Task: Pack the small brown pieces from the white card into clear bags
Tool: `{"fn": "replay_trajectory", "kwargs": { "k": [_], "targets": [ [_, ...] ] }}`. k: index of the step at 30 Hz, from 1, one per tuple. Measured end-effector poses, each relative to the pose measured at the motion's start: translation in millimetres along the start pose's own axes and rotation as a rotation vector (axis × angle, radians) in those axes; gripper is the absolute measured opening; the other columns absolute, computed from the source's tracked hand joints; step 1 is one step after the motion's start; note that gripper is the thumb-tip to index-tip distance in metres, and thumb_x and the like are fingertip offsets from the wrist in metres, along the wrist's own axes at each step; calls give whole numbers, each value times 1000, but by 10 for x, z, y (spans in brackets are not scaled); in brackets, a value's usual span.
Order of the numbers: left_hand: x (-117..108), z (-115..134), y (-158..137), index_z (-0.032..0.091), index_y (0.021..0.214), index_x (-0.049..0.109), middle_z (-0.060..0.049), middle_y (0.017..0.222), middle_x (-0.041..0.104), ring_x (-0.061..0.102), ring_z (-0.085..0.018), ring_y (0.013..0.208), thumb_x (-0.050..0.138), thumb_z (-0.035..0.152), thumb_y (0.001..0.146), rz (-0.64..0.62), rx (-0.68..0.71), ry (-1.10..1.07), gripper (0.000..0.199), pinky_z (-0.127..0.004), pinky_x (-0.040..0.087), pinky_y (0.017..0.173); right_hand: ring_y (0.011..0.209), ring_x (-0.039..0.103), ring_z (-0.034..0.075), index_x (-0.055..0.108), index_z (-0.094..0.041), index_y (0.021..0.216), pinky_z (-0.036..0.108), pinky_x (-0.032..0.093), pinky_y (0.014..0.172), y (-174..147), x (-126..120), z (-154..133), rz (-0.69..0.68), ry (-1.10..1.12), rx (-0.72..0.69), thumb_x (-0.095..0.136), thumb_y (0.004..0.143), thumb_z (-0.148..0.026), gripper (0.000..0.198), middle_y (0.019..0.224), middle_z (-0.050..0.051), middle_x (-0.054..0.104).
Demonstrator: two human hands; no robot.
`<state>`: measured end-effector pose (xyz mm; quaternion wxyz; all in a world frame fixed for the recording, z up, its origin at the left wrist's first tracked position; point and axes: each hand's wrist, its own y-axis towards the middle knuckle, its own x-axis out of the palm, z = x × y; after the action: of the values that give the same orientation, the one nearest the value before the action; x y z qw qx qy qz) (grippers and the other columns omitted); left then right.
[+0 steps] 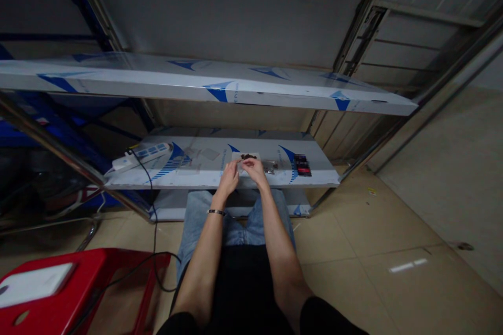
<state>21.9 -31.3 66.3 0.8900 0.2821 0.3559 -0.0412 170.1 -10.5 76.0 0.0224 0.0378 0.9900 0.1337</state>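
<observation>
My left hand [229, 178] and my right hand [254, 168] meet above the front of the middle shelf, fingertips pinched close together. What they hold between them is too small to make out. Just beyond the fingers lies a small heap of dark brown pieces [248, 156] on a pale sheet. Beside my right hand is a clear plastic bag [270, 166] with small things in it. Farther right sits a dark and red item [302, 165], blurred out in the picture.
A white power strip [147, 154] lies at the left of the shelf [188, 179], its black cable [154, 220] hanging down past my left side. The upper shelf [243, 91] juts out above. A red stool [90, 267] carrying a white flat device [35, 283] stands at lower left.
</observation>
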Motion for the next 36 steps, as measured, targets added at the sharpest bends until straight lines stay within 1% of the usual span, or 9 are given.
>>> {"fn": "replay_trajectory", "kwargs": {
  "k": [4, 7, 10, 15, 18, 21, 27, 32, 36],
  "targets": [
    [0, -42, -11, 18, 130, 60, -11, 114, 62, 54, -28, 106, 44, 18, 92, -59, -27, 77, 41, -44, 44, 100, 75, 59, 16, 73, -21, 98, 26, 50, 72, -36, -24, -39, -77, -59, -124, 70, 67, -16, 32, 89, 1, 67],
    [12, -67, -25, 18, 133, 60, -11, 109, 61, 55, -28, 104, 45, 27, 97, -78, -34, 84, 40, -43, 45, 98, 88, 60, 19, 76, -21, 87, 30, 49, 85, -59, -58, -98, -138, -172, -254, 71, 71, -13, 18, 96, 4, 65],
    [40, -101, -37, 18, 132, 62, -11, 107, 62, 55, -27, 104, 41, 18, 94, -110, -35, 28, 43, -43, 45, 99, 94, 60, 21, 76, -20, 76, 33, 47, 91, -60, -81, -141, -112, -249, -307, 73, 75, -13, 8, 94, 5, 64],
    [72, -162, -49, 15, 117, 67, -9, 99, 67, 58, -23, 99, 39, 4, 76, -117, -32, -209, 51, -39, 45, 99, 85, 61, 18, 78, -20, 84, 29, 49, 83, -71, -83, -208, -96, -300, -293, 68, 79, -12, 13, 91, 4, 65],
    [47, -169, -51, 14, 117, 65, -5, 90, 66, 59, -20, 90, 39, 7, 77, -94, -61, -330, 48, -35, 47, 94, 81, 62, 16, 77, -19, 91, 27, 50, 80, -85, -73, -290, -75, -278, -320, 59, 81, -8, 23, 92, 4, 67],
    [15, -141, -50, 14, 122, 61, -4, 88, 66, 60, -19, 85, 42, 14, 83, -83, -78, -389, 43, -34, 48, 93, 89, 65, 17, 77, -19, 79, 27, 50, 88, -89, -36, -357, -87, -275, -379, 47, 76, 0, 36, 89, 5, 70],
    [-59, -75, -46, 14, 118, 64, -11, 120, 67, 60, -23, 113, 51, 16, 81, -57, -28, -391, 40, -36, 44, 104, 84, 68, 17, 77, -17, 74, 25, 51, 84, -123, 107, -343, -266, -345, -301, 41, 65, 4, 43, 84, 5, 75],
    [-225, -155, -56, 13, 94, 69, -8, 91, 71, 64, -23, 88, 54, 13, 76, -181, -121, -204, 23, -31, 50, 85, 82, 66, 19, 79, -17, 80, 23, 46, 80, -203, 185, -307, -447, -525, -224, 47, 68, -1, 38, 82, 3, 75],
    [-249, -250, -127, 13, 88, 71, -9, 87, 73, 65, -22, 84, 56, 7, 67, -215, -183, -175, 26, -29, 50, 81, 69, 56, 15, 75, -16, 74, 21, 38, 66, -248, 287, -215, -640, -626, -152, 50, 69, -4, 28, 69, 0, 67]
  ]
}}
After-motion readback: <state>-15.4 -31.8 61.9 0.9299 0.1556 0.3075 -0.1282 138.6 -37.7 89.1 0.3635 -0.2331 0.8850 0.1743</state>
